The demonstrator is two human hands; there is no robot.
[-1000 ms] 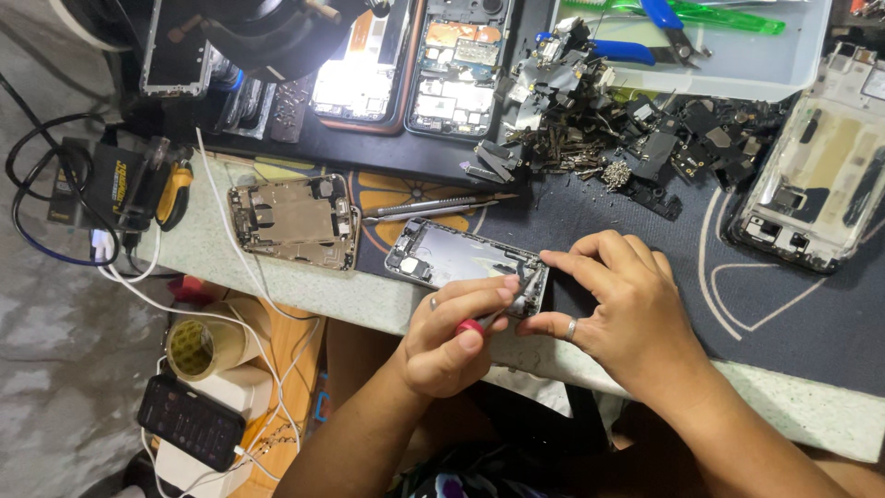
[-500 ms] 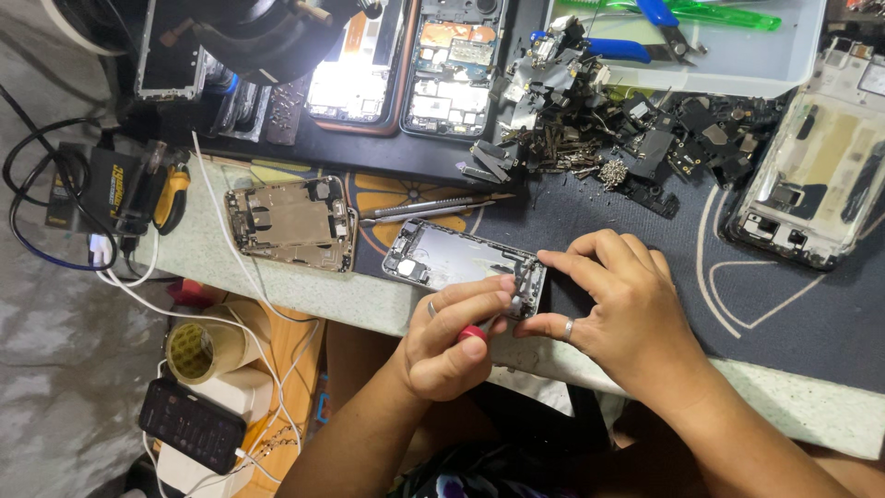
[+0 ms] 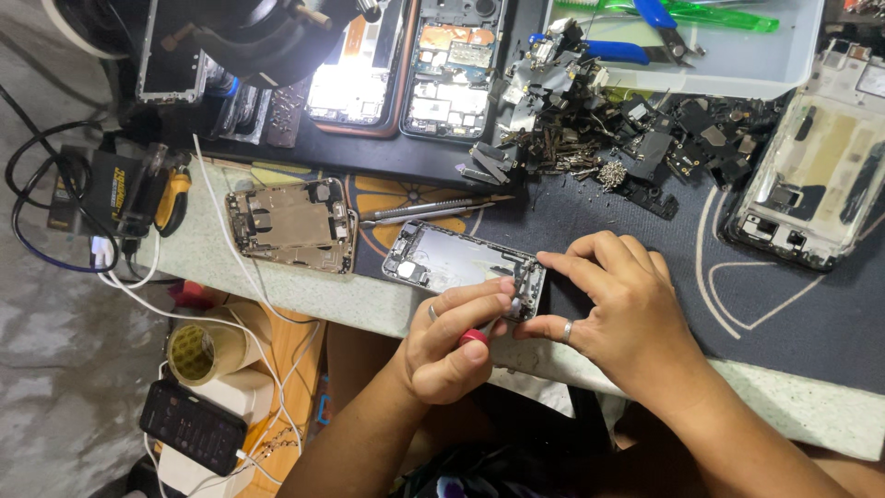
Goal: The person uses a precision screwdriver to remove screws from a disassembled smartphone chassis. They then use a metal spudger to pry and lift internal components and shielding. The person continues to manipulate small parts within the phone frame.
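Note:
An opened grey phone body point(image 3: 452, 263) lies near the bench's front edge, its inner side up. My left hand point(image 3: 456, 337) is closed around a small red-handled screwdriver point(image 3: 474, 337), whose tip points at the phone's right end. My right hand point(image 3: 613, 309) rests on that same end, fingertips pinching the frame corner to steady it.
A second stripped phone frame point(image 3: 290, 221) lies to the left, tweezers point(image 3: 429, 212) just behind the phone. Behind are lit phone boards point(image 3: 401, 69), a heap of small parts and screws point(image 3: 608, 138), a white tray point(image 3: 737, 65) and another frame point(image 3: 811, 184) right. Cables, tape roll and a dark phone point(image 3: 194, 429) sit below left.
Both hands stay on the phone's right end almost unmoved; only the view has shifted slightly.

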